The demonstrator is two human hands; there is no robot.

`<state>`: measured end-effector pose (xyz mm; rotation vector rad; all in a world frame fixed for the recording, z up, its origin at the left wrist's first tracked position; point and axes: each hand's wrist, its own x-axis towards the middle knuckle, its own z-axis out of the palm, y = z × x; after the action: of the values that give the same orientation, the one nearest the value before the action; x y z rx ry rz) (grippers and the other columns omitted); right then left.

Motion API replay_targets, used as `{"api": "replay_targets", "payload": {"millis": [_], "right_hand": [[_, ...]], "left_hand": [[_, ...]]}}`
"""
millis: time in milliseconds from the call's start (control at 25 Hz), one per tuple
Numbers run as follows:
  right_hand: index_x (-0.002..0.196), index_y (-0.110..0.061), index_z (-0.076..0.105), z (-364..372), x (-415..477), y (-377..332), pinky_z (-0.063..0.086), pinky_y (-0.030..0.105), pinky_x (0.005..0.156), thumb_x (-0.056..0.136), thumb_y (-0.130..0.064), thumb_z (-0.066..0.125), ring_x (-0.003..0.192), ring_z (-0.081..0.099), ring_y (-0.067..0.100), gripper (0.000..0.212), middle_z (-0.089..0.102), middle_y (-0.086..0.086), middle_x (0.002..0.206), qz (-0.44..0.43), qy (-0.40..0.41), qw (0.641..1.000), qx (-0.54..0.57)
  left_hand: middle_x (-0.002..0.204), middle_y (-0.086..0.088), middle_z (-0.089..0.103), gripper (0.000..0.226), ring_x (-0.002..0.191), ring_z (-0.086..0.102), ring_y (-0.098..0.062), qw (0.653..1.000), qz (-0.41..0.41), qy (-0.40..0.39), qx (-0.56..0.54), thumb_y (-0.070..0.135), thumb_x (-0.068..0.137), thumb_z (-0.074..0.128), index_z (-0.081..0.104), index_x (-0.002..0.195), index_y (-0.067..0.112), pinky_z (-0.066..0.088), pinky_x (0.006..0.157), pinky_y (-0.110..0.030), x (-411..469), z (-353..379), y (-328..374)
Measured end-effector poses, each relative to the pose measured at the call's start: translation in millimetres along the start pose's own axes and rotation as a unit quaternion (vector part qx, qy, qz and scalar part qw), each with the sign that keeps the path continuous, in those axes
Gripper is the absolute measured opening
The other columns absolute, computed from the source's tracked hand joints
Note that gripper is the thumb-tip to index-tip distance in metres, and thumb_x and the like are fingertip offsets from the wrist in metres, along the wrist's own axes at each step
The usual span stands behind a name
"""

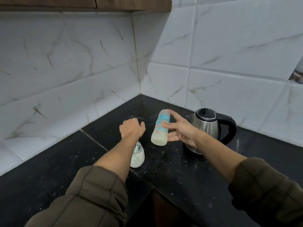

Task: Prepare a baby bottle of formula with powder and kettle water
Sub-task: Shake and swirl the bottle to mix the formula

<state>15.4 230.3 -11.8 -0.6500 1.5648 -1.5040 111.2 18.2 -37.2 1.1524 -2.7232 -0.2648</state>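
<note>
The baby bottle (160,128), with a teal collar, a clear cap and milky liquid inside, stands slightly tilted on the black counter (164,169). My right hand (180,128) is beside it with straight, spread fingers; the thumb touches the bottle's front and the index finger reaches past the cap. My left hand (132,128) is knuckles-up on the counter, fingers curled over a small white lid-like thing (134,119) that is mostly hidden. Under my left forearm a small glass jar of white powder (138,158) holds a scoop handle (137,147). The steel kettle (208,126) stands right of the bottle.
Tiled walls meet in a corner behind the counter. White powder specks are scattered on the dark surface. The counter's front edge steps inward near the bottom centre, with a dark gap below. Brown sleeves cover both forearms.
</note>
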Motion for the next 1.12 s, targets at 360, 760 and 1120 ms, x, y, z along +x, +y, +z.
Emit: {"api": "replay_targets", "payload": {"millis": [360,760,1120], "right_hand": [[0.157,-0.046,0.032,10,-10,0,0.065,0.046,0.086,0.09,-0.019,0.082,0.106,0.077,0.036,0.089,0.076,0.014,0.125,-0.057,-0.039,0.996,-0.053],[0.15,-0.039,0.045,-10,-1,20,0.066,0.043,0.072,0.085,-0.023,0.086,0.091,0.08,0.037,0.078,0.079,0.019,0.113,0.042,0.093,0.995,0.003],[0.164,-0.044,0.017,-11,6,39,0.063,0.048,0.09,0.083,-0.021,0.087,0.107,0.074,0.026,0.109,0.066,0.007,0.131,-0.026,0.2,0.961,-0.189]], "left_hand": [[0.1,-0.006,0.071,0.045,0.099,0.066,-0.026,1.0,-0.007,0.001,-0.001,0.052,0.103,0.047,0.073,0.108,0.015,0.057,0.091,-0.046,-1,-1,-5],[0.106,-0.008,0.073,0.047,0.105,0.066,-0.029,1.0,0.008,0.0,0.001,0.048,0.105,0.042,0.073,0.113,0.014,0.054,0.096,-0.047,-4,0,-7],[0.109,-0.008,0.073,0.047,0.106,0.066,-0.029,1.0,0.025,-0.011,0.004,0.048,0.105,0.042,0.072,0.116,0.014,0.055,0.097,-0.046,-3,7,2]]}}
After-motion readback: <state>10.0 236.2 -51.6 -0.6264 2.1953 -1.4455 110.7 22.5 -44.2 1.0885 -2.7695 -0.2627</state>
